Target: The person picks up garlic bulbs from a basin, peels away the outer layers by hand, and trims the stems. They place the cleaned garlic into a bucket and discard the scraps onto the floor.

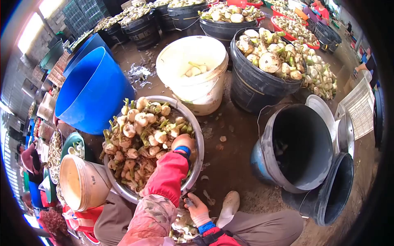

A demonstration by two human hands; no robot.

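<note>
A wide metal basin [198, 135] holds a heap of pale bulbs [141, 119] with cut green stems. My left hand [184, 142], in an orange glove, reaches to the bulbs at the basin's right side; its fingers are hidden, so any grip cannot be made out. Just outside the basin's lower rim, my right hand [198, 210] is closed on a small dark tool [188, 201], whose full shape is unclear. Below, between my legs, lie more bulbs and trimmings [182, 224].
A blue tub [92, 92], a white bucket [201, 92] with a few pieces inside, a full black bucket [262, 88], tilted dark buckets [301, 147] and a cream bucket [84, 184] surround the basin. People [322, 12] are at the far right.
</note>
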